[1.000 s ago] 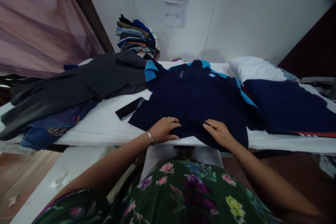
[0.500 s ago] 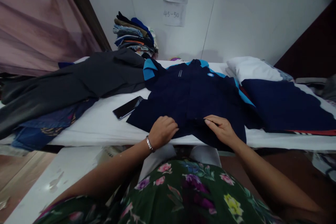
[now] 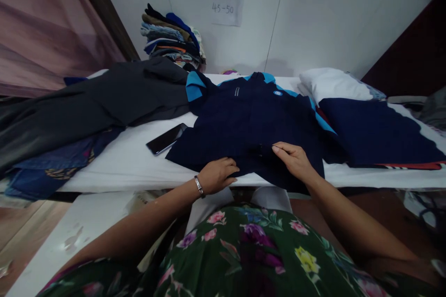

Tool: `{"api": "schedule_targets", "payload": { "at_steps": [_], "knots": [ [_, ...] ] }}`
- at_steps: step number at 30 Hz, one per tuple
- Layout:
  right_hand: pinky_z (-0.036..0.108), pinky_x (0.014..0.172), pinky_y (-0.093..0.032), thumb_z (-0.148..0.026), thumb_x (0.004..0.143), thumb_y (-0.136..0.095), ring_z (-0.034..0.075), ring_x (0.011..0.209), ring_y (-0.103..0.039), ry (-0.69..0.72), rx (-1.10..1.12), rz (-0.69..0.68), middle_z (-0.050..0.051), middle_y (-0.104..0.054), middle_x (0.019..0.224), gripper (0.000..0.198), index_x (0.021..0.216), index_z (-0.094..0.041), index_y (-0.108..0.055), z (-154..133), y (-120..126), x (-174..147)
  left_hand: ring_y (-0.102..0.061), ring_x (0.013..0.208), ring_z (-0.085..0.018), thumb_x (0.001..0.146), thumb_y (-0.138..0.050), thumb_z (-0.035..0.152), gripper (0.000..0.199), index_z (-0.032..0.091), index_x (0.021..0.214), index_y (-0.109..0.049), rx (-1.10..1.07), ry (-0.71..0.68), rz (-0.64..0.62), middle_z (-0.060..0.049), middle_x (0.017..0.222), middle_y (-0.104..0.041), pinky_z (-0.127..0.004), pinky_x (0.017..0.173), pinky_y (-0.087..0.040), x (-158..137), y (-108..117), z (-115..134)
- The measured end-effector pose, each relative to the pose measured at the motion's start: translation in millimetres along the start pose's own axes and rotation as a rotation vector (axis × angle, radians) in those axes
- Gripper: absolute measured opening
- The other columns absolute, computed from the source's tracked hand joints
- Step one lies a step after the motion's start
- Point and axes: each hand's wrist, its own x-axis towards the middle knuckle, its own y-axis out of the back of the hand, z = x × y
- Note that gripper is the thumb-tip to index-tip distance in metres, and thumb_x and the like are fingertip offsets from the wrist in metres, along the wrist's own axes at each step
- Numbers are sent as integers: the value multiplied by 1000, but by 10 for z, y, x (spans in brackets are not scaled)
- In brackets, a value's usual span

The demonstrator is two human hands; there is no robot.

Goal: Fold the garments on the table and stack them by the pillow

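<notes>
A navy jacket (image 3: 226, 125) with light-blue shoulder panels lies spread out in front of me, a small round badge on its chest. With thumb and fingertips, my right hand (image 3: 294, 158) pinches the cloth at the lower front opening, lifting it slightly. My left hand (image 3: 219, 174) is closed on the bottom hem, left of the opening, fingers bent over the fabric. The cloth inside that grip is mostly hidden. Beside the jacket's left lower edge lies a black phone (image 3: 166, 139).
Dark grey clothing (image 3: 139, 90) lies left, over blue denim (image 3: 45, 171). Folded navy clothing (image 3: 372, 134) and a white bundle (image 3: 331, 86) are at right. A stack of folded clothes (image 3: 170, 37) stands against the wall. White cloth (image 3: 114, 167) covers the table.
My right hand has shifted slightly away from me with the pinched cloth. My left hand has turned a little, its fingers now lower over the hem. The camera view has tilted slightly.
</notes>
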Motion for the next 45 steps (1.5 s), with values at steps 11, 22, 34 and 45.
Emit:
{"api": "schedule_targets", "payload": {
  "at_steps": [11, 22, 34, 45],
  "knots": [
    [25, 64, -44, -42, 88, -53, 15, 71, -57, -15, 3, 3, 0, -63, 75, 29, 79, -20, -69, 24, 4, 19, -58, 84, -16, 95, -40, 26, 21, 18, 91, -59, -37, 172, 101, -3, 90, -64, -28, 75, -44, 157, 263, 66],
    [43, 95, -45, -38, 91, -52, 25, 112, -58, 327, -273, -82, 12, -64, 120, 41, 127, -20, -54, 32, -240, -207, -60, 76, -17, 99, -30, 35, 33, 18, 84, -54, 110, 331, 173, -3, 79, -62, -26, 64, -38, 357, 244, 6],
    [46, 93, -45, 1, 73, -40, 28, 118, -48, 433, -672, -52, 16, -52, 132, 69, 140, -17, -41, 105, -216, -334, -57, 70, -14, 96, -33, 51, 45, 18, 79, -57, 83, 145, 162, -2, 71, -59, -24, 60, -37, 242, 187, -4],
    [31, 74, -41, 0, 82, -44, 18, 86, -54, 375, -697, -577, 6, -63, 94, 38, 104, -20, -67, 33, -69, -476, -51, 63, -12, 97, -39, 32, 27, 20, 81, -56, 133, -307, 57, -1, 72, -58, -26, 55, -37, -29, 5, 272]
  ]
}}
